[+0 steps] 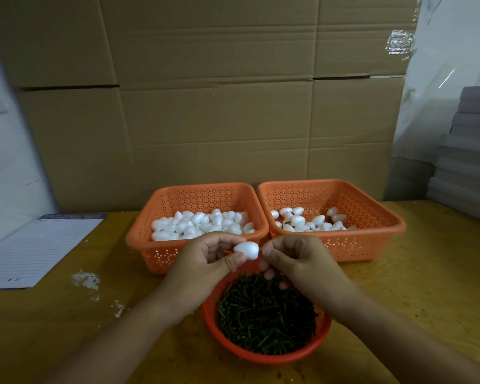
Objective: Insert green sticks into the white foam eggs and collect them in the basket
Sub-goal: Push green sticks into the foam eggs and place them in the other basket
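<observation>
Head view: the left hand [205, 261] pinches a white egg [246, 250] between thumb and fingers, raised above the round bowl of green sticks [263, 314]. The right hand [291, 259] is at the egg's blunt end, fingers curled as if pinching a stick, though no stick shows clearly, so what it holds I cannot tell. This looks like the insertion step: a stick being lined up with or pushed into the egg. Next, the stick must go in straight and firm, then the egg should drop into the right basket [372, 214], which holds fewer eggs, some seemingly with green showing. The left basket [200, 198] holds the plain supply.

The wooden table [427, 273] carries foam crumbs [86, 281] and a lined pad [36, 250] at left. Cardboard [205, 106] forms the backdrop; grey sheets [466, 162] are stacked at right.
</observation>
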The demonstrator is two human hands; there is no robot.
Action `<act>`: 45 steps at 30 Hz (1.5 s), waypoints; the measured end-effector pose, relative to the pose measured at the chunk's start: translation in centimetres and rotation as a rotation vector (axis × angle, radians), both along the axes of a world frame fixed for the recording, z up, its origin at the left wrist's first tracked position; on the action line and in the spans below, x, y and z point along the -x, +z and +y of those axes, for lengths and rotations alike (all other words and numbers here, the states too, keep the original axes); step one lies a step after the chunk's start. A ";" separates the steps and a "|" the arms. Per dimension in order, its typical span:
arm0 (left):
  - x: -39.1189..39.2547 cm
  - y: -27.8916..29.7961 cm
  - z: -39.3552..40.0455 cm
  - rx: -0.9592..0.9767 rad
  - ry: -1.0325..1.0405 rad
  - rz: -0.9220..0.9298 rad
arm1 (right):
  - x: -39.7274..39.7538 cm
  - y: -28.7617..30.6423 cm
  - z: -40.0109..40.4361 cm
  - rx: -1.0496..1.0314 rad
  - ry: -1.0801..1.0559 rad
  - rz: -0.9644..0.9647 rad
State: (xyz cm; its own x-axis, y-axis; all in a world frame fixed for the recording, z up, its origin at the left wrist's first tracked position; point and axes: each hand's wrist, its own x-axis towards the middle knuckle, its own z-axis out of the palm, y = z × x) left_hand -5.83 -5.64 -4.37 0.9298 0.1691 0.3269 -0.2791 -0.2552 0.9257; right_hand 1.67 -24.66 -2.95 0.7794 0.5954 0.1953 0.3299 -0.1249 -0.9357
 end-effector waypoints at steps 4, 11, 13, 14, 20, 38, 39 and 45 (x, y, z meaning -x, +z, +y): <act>0.0 0.2 0.1 0.025 -0.008 -0.006 | 0.0 -0.1 0.1 0.015 -0.014 -0.002; -0.1 0.1 0.0 0.014 0.017 -0.011 | 0.1 -0.3 0.1 0.027 -0.024 -0.025; 0.0 0.1 -0.2 0.012 0.032 -0.006 | 0.0 -0.3 0.2 0.020 -0.038 -0.035; 0.0 0.2 -0.2 0.011 0.038 -0.005 | 0.0 -0.3 0.2 0.016 -0.047 -0.044; 0.1 0.2 -0.2 0.012 0.046 0.004 | 0.0 -0.4 0.1 0.030 -0.044 -0.088; -0.1 0.3 0.1 -0.003 0.026 0.019 | 0.1 -0.3 0.1 0.004 -0.034 -0.044; 0.0 0.4 0.1 -0.004 0.032 0.025 | 0.1 -0.2 0.1 0.001 -0.041 -0.047; -0.1 0.2 -0.1 -0.018 0.059 0.030 | 0.3 0.0 0.2 -0.008 -0.059 -0.054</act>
State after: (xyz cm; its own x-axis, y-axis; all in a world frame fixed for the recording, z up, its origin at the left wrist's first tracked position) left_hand -5.71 -5.73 -4.14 0.9279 0.2180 0.3026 -0.2353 -0.2873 0.9285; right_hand 1.40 -24.50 -2.99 0.8012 0.5471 0.2426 0.3720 -0.1377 -0.9180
